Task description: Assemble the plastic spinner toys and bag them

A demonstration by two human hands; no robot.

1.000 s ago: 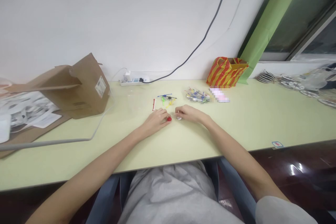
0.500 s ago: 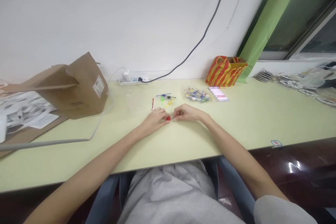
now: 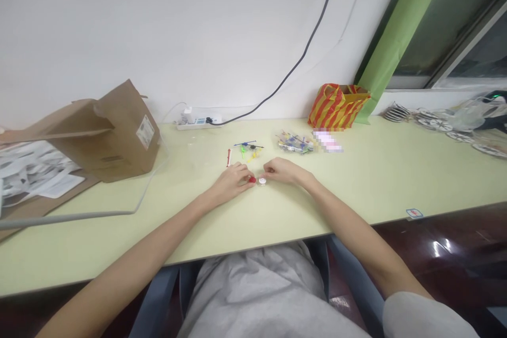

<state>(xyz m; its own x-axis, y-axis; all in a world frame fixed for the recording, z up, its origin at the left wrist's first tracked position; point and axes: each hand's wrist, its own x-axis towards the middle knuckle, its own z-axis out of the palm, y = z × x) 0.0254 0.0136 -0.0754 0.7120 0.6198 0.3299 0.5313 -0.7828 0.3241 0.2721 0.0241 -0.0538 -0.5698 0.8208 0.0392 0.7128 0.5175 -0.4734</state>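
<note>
My left hand (image 3: 231,182) rests on the pale yellow-green table (image 3: 356,185), its fingertips on a small red plastic piece (image 3: 252,180). A white disc (image 3: 262,181) lies between the hands, just below the fingertips of my right hand (image 3: 283,170), which appears to hold nothing. Beyond the hands are a red-and-white stick (image 3: 228,158), a blue-and-black rod assembly (image 3: 249,144) and small yellow-green plastic parts (image 3: 252,155). Farther right sits a clear bag of coloured parts (image 3: 295,142).
A brown cardboard carton (image 3: 119,134) lies tilted on papers at the left. A power strip (image 3: 198,122) with a dark cable stands at the wall. A red-and-yellow striped bag (image 3: 337,106) and a blurred pink item (image 3: 327,140) sit at the back. Wheel-like parts (image 3: 433,124) lie at the right.
My right hand has drawn slightly back and up from the left hand, and the white disc now shows clearly on the table between them. The view has tilted slightly.
</note>
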